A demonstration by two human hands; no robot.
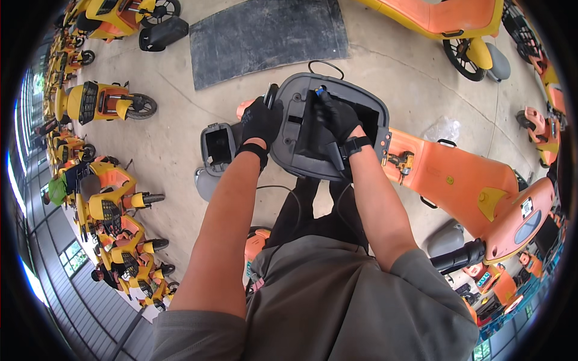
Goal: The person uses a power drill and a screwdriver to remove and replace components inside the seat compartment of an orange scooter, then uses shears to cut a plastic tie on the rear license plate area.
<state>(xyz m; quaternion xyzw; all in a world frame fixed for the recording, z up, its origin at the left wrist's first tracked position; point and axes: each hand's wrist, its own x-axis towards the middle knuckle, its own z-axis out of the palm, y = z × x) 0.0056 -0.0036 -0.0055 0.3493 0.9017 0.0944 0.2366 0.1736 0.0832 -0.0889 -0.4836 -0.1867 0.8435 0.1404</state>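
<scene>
Below me is the open dark grey storage compartment (292,157) of an orange scooter (442,168). My right hand (338,115), in a black glove, reaches into it with the fingers drawn together. At those fingertips shows a small blue piece (319,91), mostly covered, its kind unclear. My left hand (262,122), also black-gloved, is closed at the compartment's left rim, against a dark, shiny curved part (272,95); what the fingers grip is hidden. A black cable (328,62) loops out past the far rim.
A yellow power drill (404,162) lies on the scooter's footboard. Left of the compartment is a small open grey box (218,147). A black mat (268,39) covers floor ahead. Yellow scooters (99,102) line the left side; another scooter (445,18) stands far right.
</scene>
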